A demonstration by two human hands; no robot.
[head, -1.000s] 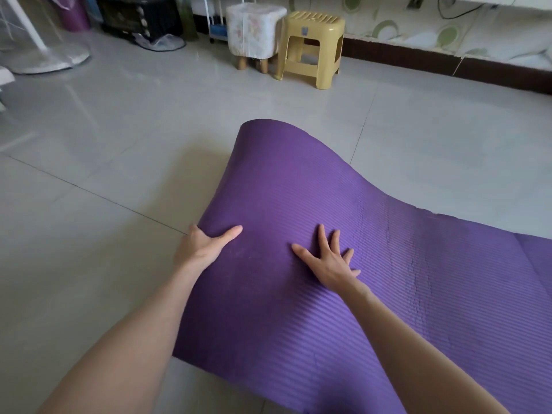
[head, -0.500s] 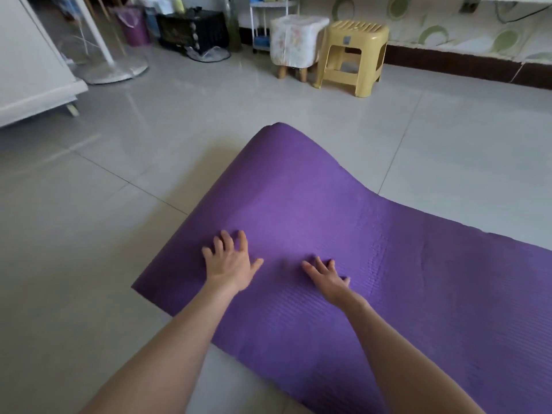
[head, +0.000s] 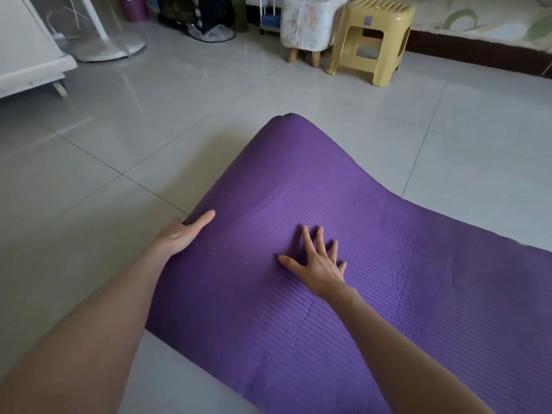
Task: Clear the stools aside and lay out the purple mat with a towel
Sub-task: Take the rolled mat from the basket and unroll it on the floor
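A ribbed purple mat (head: 373, 279) lies across the tiled floor, its left end curled upward off the tiles. My left hand (head: 182, 234) grips that raised left edge, thumb on top, fingers hidden underneath. My right hand (head: 316, 261) presses flat on the mat's surface with fingers spread. Against the far wall stand a yellow plastic stool (head: 373, 40) and a cloth-covered stool (head: 310, 25) side by side. No towel is in view.
A white cabinet (head: 27, 61) stands at the far left, with a fan's round base (head: 110, 46) behind it. A dark appliance (head: 194, 10) and a purple bin (head: 136, 6) sit along the back wall. Grey tiles (head: 89, 174) surround the mat.
My left hand went from lying flat on the mat to gripping its left edge, and that end now curls up again. My right hand stays pressed on the mat.
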